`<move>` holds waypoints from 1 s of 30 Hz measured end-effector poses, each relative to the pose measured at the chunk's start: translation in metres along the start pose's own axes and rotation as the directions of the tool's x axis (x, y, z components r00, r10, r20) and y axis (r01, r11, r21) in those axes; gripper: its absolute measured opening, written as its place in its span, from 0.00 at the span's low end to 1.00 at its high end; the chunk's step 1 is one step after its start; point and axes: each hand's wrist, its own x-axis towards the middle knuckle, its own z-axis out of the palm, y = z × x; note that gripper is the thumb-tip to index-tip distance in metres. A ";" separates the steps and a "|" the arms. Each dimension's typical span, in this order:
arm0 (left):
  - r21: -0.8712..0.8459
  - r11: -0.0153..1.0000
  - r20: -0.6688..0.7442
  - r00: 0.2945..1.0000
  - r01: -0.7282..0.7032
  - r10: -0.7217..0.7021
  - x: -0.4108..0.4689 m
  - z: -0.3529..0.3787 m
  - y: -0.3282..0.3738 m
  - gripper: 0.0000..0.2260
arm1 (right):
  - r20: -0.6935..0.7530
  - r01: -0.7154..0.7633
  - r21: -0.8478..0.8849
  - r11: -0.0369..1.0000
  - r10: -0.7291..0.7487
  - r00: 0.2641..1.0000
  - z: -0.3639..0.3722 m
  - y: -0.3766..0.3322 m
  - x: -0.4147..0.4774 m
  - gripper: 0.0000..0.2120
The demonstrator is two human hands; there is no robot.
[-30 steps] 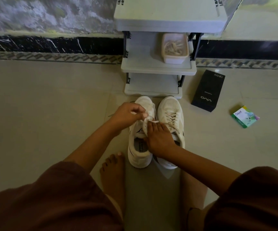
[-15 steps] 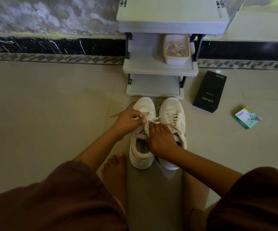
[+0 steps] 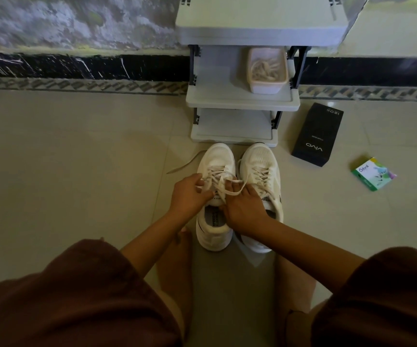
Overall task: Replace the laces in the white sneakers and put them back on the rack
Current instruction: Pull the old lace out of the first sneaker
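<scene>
Since half a second ago, I see the lace [image 3: 232, 181] drawn up into a loose loop between the hands. The left hand [image 3: 190, 196] pinches one strand with curled fingers, and the right hand [image 3: 246, 212] grips the other over the left sneaker [image 3: 216, 156]. It stands on the floor touching the right sneaker [image 3: 258, 160], toes just before the rack [image 3: 242, 105].

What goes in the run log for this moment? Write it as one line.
step: lacing | left hand: pinches flat cream lace | right hand: holds same lace | white mesh sneakers: on floor before grey plastic rack
</scene>
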 end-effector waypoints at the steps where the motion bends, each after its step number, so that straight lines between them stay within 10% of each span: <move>1: -0.008 1.000 -0.024 1.000 -0.005 0.005 0.000 0.002 -0.001 0.24 | -0.002 -0.002 0.000 1.000 0.002 1.000 0.000 0.000 0.000 0.34; 14: 0.011 0.991 -0.045 0.990 -0.132 0.132 0.000 0.001 0.002 0.16 | -0.023 0.011 -0.010 1.000 -0.011 1.000 -0.001 0.000 -0.001 0.33; 26: 0.457 0.784 0.203 0.907 -0.421 0.369 0.018 -0.009 0.020 0.07 | -0.042 0.012 0.008 1.000 -0.011 0.999 -0.001 0.001 0.000 0.32; 30: -0.116 0.977 0.187 0.962 -0.181 0.201 0.019 -0.026 0.039 0.05 | 0.013 -0.002 -0.018 1.000 0.002 1.000 -0.001 0.001 0.000 0.32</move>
